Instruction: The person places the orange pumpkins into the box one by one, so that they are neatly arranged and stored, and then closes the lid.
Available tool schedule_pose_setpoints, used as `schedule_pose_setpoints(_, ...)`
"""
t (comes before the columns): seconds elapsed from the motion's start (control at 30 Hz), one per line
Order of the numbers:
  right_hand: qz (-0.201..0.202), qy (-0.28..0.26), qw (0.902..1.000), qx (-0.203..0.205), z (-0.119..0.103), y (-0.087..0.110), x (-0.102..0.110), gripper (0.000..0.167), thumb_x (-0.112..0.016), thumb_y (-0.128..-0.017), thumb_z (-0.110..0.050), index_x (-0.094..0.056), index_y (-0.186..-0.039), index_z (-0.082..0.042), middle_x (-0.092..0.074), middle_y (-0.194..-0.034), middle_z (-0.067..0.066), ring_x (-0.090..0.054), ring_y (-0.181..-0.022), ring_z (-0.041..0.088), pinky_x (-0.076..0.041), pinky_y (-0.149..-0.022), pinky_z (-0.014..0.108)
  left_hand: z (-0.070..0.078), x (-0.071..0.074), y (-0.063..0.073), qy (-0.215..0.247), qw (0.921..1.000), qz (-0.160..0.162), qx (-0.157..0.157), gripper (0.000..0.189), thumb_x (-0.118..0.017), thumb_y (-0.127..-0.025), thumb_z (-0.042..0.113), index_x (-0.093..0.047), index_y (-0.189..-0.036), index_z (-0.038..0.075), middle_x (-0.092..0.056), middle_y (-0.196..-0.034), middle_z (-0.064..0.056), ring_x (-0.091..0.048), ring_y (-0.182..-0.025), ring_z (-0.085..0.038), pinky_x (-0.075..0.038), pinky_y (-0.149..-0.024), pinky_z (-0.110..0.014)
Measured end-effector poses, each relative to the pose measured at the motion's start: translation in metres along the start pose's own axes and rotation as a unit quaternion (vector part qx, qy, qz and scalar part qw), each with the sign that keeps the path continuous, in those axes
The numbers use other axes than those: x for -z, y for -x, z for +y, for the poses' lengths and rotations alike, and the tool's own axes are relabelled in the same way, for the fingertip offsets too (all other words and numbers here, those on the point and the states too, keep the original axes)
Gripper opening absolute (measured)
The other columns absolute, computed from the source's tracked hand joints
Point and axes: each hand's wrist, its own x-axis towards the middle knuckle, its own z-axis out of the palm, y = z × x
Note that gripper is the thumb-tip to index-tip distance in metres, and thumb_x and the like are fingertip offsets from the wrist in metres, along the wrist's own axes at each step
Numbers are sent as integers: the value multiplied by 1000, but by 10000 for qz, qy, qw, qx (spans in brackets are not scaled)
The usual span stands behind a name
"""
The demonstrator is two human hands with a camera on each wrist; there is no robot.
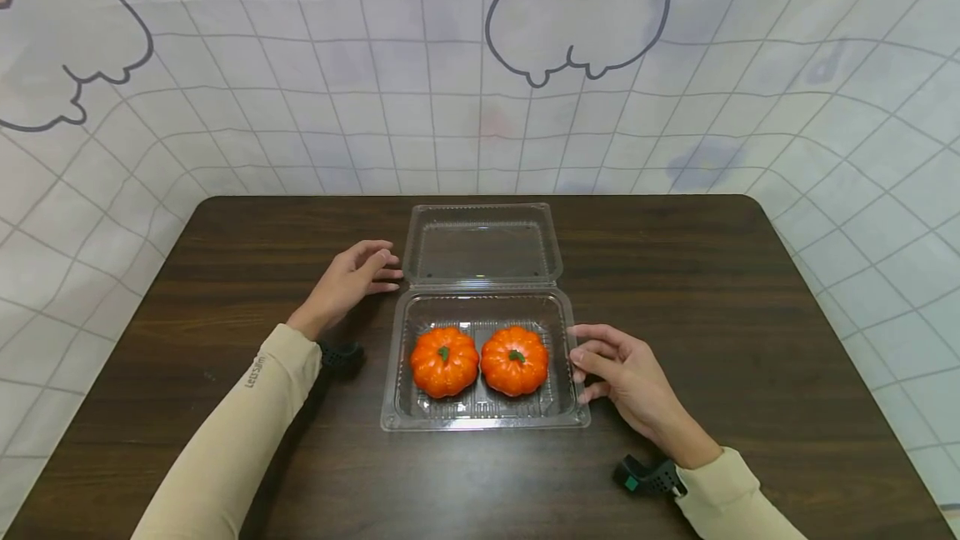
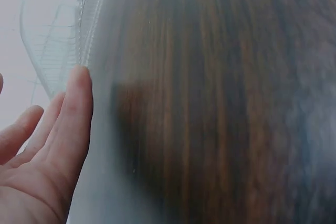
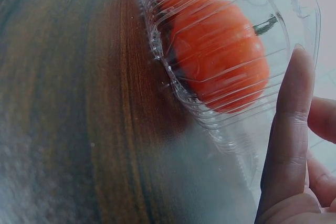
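Observation:
A clear plastic clamshell container stands with its lid laid back on the far side. Two small orange pumpkins with green stems sit side by side in its base: the left pumpkin and the right pumpkin. My left hand is beside the lid's left edge, fingers loosely extended and holding nothing. At the base's right rim is my right hand, its fingertips at the plastic edge. The right wrist view shows a nearly straight finger by the container wall; firm contact cannot be made out.
The dark wooden table has rounded far corners. A white grid-patterned cloth with cartoon drawings hangs behind it and along both sides. Dark wrist straps show near both sleeves, including the right strap.

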Motion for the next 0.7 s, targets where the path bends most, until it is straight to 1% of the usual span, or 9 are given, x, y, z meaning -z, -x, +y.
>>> schedule_pose_setpoints(0.1, 0, -13, 10000, -5, 0, 0, 0, 33, -66, -101, -9, -58, -133, -3, -73, -93, -7, -67, -72, 7, -63, -61, 26, -1, -3, -2, 195, 9997, -110, 85, 56, -45, -112, 33, -35, -156, 0, -52, -148, -27, -70, -111, -12, -61, -97, -30)
schedule_pose_setpoints(0.17, -2, -16, 10000, -3, 0, 0, 0, 33, -66, -101, -8, -58, -133, -3, -73, -92, -7, -67, -72, 7, -63, -61, 26, -2, -5, -4, 316, 9993, -152, 132, 56, -45, -112, 33, -35, -155, 0, -53, -147, -27, -71, -105, -7, -61, -96, -30)
schedule_pose_setpoints(0.23, 1, -23, 10000, 2, 0, 0, 1, 34, -66, -101, -8, -58, -133, -3, -73, -93, -7, -67, -72, 7, -63, -61, 26, -3, -6, -6, 388, 9989, -180, 171, 56, -45, -112, 34, -35, -155, 0, -53, -146, -27, -72, -101, -6, -61, -95, -29)
schedule_pose_setpoints(0.37, 4, -42, 10000, 8, -1, 0, 1, 34, -66, -101, -8, -57, -134, -2, -73, -93, -6, -67, -72, 7, -63, -60, 26, -6, -8, -10, 451, 9981, -301, 275, 59, -44, -112, 37, -33, -156, 0, -52, -147, -29, -73, -100, -8, -62, -93, -27)
schedule_pose_setpoints(0.5, 3, -67, 10000, -7, -1, 0, 1, 35, -66, -101, -8, -57, -134, -1, -73, -92, -6, -67, -72, 8, -63, -60, 26, -8, -10, -13, 534, 9969, -440, 369, 60, -43, -112, 39, -33, -157, 1, -53, -149, -29, -73, -103, -10, -62, -93, -26)
schedule_pose_setpoints(0.7, 20, -68, 10000, -38, -1, 0, 1, 36, -67, -100, -8, -57, -134, -1, -73, -92, -6, -68, -71, 7, -63, -60, 26, -9, -12, -16, 688, 9955, -485, 433, 61, -44, -111, 41, -35, -157, 2, -54, -146, -28, -72, -106, -11, -61, -94, -27)
